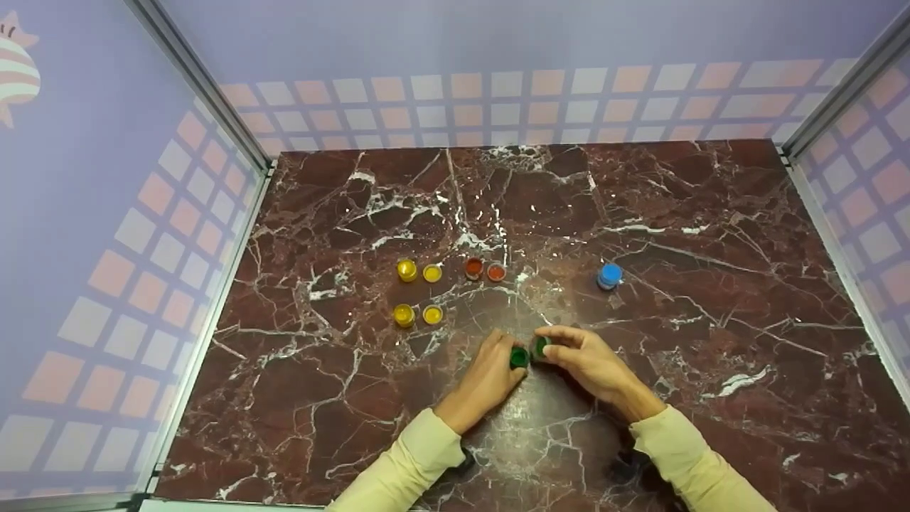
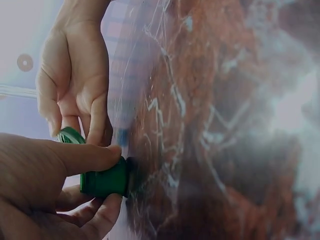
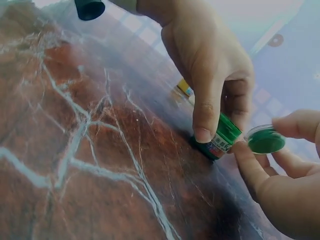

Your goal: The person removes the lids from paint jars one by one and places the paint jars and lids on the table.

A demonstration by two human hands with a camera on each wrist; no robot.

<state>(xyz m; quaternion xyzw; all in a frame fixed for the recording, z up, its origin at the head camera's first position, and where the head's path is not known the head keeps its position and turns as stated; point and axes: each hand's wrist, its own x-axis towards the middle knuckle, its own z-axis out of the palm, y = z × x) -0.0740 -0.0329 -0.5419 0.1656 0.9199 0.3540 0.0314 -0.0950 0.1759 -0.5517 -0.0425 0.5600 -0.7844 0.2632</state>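
The head view shows the whole layout: on the dark red marble-patterned surface [image 1: 640,213] both hands meet near the front centre, and behind them stand two open yellow paint pots [image 1: 405,270] [image 1: 403,315], each with its yellow lid [image 1: 432,273] [image 1: 432,314] just beside it, an open orange-red pot [image 1: 473,267] with its lid [image 1: 496,272], and, well apart to the right, a closed blue-capped pot [image 1: 609,276]. From there the green items between the hands are only two small discs.

The wrist views make them out. In the right wrist view, the left hand [image 3: 215,65] pinches a small green plastic paint pot [image 3: 222,137] with a printed label, thumb on one side and fingers on the other, the pot's base resting on the surface and its body tilted. The left wrist view confirms the grip: the thumb lies along the top of the pot [image 2: 105,181] and curled fingers close under it, so the pot sits at the fingertips, not in the palm.

The right hand [image 1: 593,363] holds the round green lid [image 3: 266,140] by its rim between thumb and fingertips, just beside the pot's mouth and apart from it. The lid's green inner face turns toward the right wrist camera; in the left wrist view only its edge [image 2: 70,135] shows under the fingers.
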